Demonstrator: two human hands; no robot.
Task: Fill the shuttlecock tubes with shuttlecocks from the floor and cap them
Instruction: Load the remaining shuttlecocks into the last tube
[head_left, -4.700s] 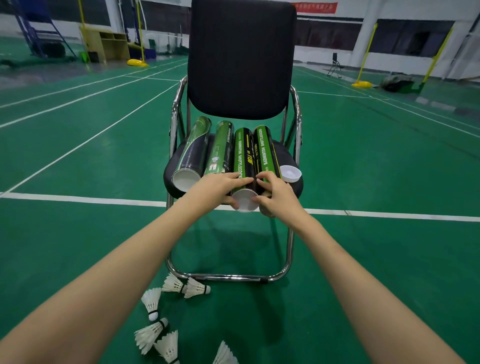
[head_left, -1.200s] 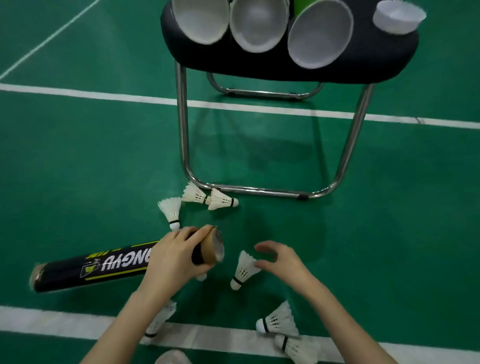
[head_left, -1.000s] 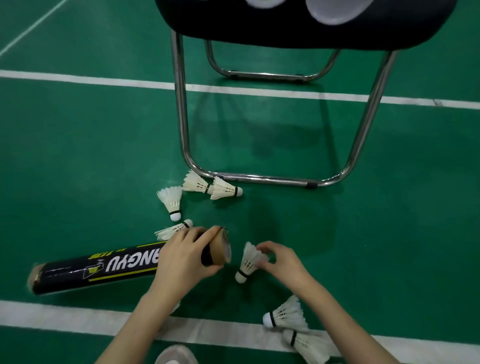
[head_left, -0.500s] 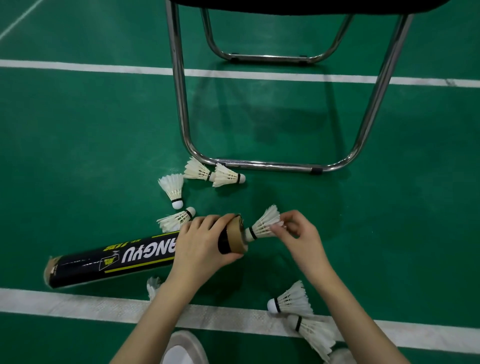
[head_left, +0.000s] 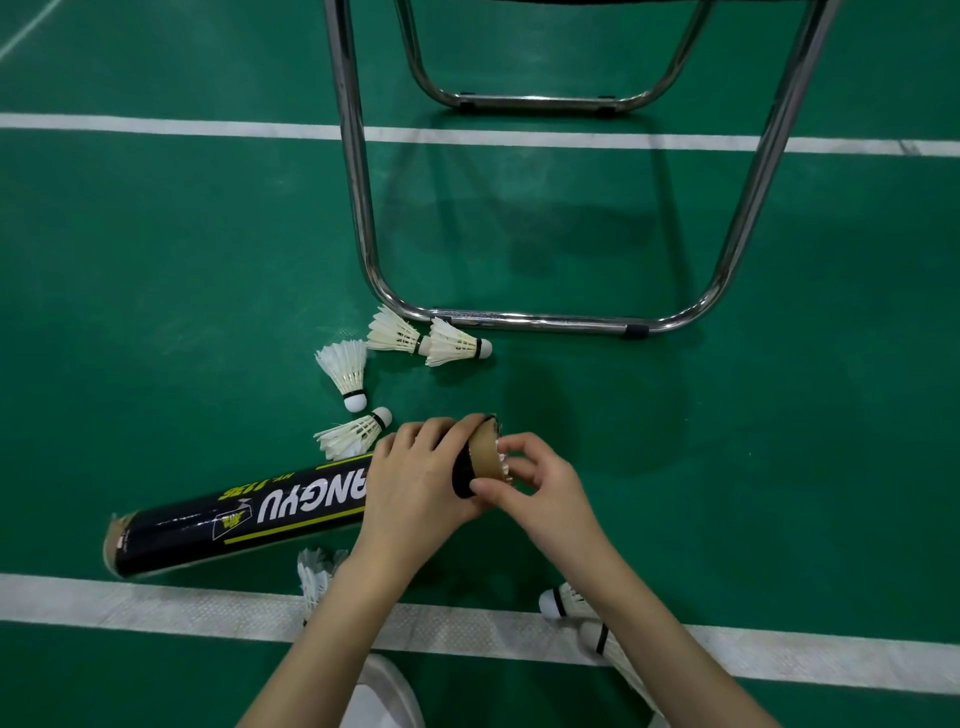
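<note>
A black shuttlecock tube (head_left: 244, 517) with yellow and white lettering lies nearly flat over the green floor. My left hand (head_left: 415, 483) grips it near its open right end. My right hand (head_left: 535, 486) presses a white shuttlecock (head_left: 503, 460) into that mouth; only the feather tips show. Several loose shuttlecocks lie around: a joined pair (head_left: 426, 340) by the chair frame, one (head_left: 345, 371) standing cork down, one (head_left: 353, 431) beside the tube, one (head_left: 314, 577) under my left forearm and two (head_left: 566, 603) behind my right forearm.
The chrome tube legs of a chair (head_left: 519, 318) stand just beyond the shuttlecocks. White court lines (head_left: 156, 605) cross the floor near me and farther off. A pale shoe tip (head_left: 382, 691) shows at the bottom edge.
My right hand picked a shuttlecock off the floor, turned it cork first to the tube mouth and has now pushed it almost fully inside. The camera tilted down, so the chair seat left view.
</note>
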